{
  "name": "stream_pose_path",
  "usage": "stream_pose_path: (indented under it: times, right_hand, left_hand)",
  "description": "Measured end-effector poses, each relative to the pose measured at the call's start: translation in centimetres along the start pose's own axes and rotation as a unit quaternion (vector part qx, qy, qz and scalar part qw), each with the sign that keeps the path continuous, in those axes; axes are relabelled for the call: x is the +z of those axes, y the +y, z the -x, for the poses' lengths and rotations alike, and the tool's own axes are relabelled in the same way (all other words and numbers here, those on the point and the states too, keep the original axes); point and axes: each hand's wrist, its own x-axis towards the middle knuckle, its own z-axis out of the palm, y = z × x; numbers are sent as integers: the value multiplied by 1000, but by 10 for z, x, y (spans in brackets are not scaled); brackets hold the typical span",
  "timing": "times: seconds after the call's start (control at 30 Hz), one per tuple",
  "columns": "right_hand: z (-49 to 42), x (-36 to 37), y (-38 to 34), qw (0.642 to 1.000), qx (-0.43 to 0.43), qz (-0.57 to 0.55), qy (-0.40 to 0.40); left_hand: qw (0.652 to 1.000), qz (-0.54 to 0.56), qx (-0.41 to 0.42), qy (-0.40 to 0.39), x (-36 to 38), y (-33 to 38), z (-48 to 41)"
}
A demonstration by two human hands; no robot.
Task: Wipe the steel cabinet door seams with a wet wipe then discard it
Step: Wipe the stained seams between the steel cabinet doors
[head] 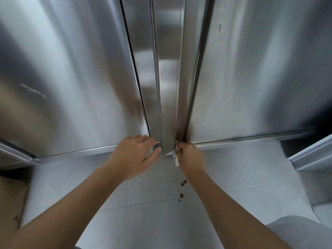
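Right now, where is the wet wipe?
Head view, just right of centre: the wet wipe is bunched in the right hand, held against the bottom end of the right door seam, above the brown drips on the floor tiles.

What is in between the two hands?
In the head view, the steel door's bottom edge stands between the left hand and the right hand, which grips the wipe.
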Motion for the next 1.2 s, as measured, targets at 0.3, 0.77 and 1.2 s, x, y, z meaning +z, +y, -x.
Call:
stream_pose_path:
  times: [0.3,0.77,1.2]
  right_hand:
    - [11,-2,18,980,43,-192,37]
    - [4,14,4,993,30,-117,17]
    - [22,-7,17,916,170,-364,-9]
  left_hand:
    - [1000,-7,-2,1,0,0,-2]
    - [1000,-8,-11,-3,-1,-6,1]
    - [1000,6,-2,-2,-2,9,-3]
